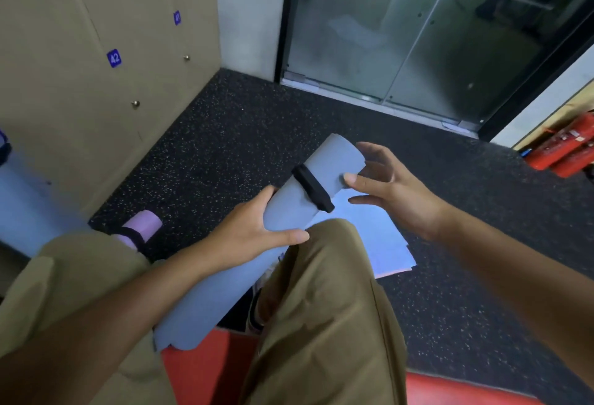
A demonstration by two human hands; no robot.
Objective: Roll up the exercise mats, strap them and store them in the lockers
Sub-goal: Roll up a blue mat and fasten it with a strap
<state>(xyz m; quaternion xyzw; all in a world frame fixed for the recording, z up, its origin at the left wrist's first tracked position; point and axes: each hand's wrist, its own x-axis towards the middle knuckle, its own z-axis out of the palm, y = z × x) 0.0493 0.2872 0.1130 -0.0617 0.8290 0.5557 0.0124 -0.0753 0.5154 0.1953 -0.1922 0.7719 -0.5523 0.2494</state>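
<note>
While the rolled grey-blue foam exercise mat (289, 208) lies across my knees, its long axis runs from low on my left, near my lap, up and away to the right, its far end pointing toward the glass doors (418, 35). My left hand (257, 231) grips the roll at about mid-length, thumb along the near side and fingers curled round the far side. My right hand (385, 186) hovers just beside the upper end, fingers spread and relaxed, the thumb tip touching the mat's surface close to the black fabric strap (313, 187) that already rings the roll there; it grips nothing.

From this view I judge the upper end strapped and the lower end, by my left thigh, unbound; no second strap is visible. The tan numbered lockers (96, 51) stand to my left, so the left hand, already holding the roll, is the nearer one for stowing it, and the roll would have to swing leftward, end first, to go in.

On the black speckled rubber floor (225, 134) a rolled pink mat with a black strap (141, 227) lies near the locker base, and flat pale blue mats (369, 234) lie under my right knee. Red fire extinguishers (565, 147) lie at far right.
</note>
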